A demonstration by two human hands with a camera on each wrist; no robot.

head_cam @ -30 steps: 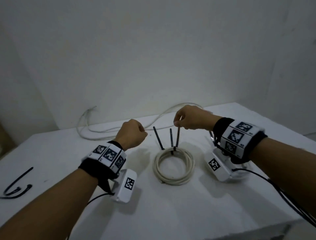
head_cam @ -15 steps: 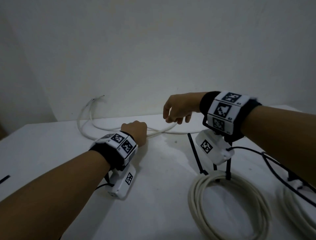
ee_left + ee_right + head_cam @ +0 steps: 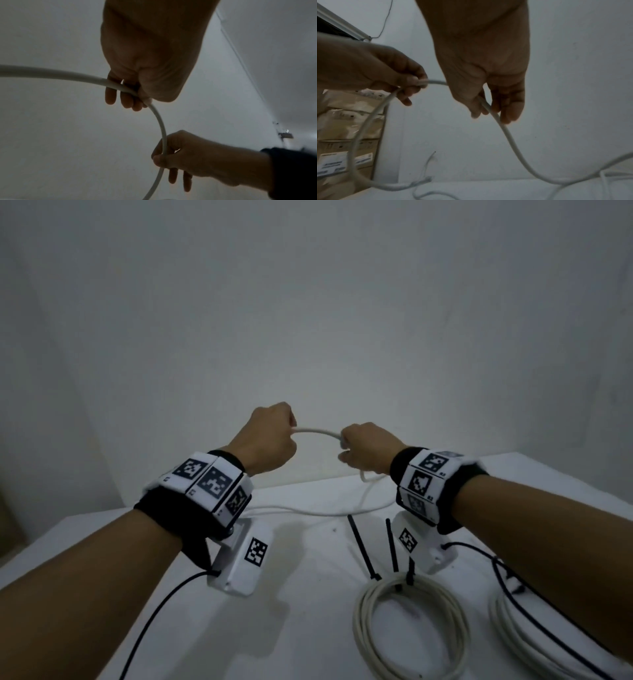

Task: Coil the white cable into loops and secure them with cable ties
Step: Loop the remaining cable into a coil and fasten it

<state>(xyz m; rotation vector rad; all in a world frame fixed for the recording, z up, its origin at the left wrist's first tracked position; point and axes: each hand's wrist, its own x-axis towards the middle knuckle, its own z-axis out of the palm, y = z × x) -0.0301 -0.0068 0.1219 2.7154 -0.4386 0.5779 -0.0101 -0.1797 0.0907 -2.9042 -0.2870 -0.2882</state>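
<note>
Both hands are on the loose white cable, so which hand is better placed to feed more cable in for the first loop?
Probably the right hand. The cable runs down from it to the slack on the table, while the left hand grips near the free end and can hold the loop.

Both arms raised forward, wrists banded. Left hand (image 3: 270, 436) and right hand (image 3: 368, 447) fisted, close together, each grip closed round cable (image 3: 317, 431).

Smooth matt white cable (image 3: 317, 432)
</note>
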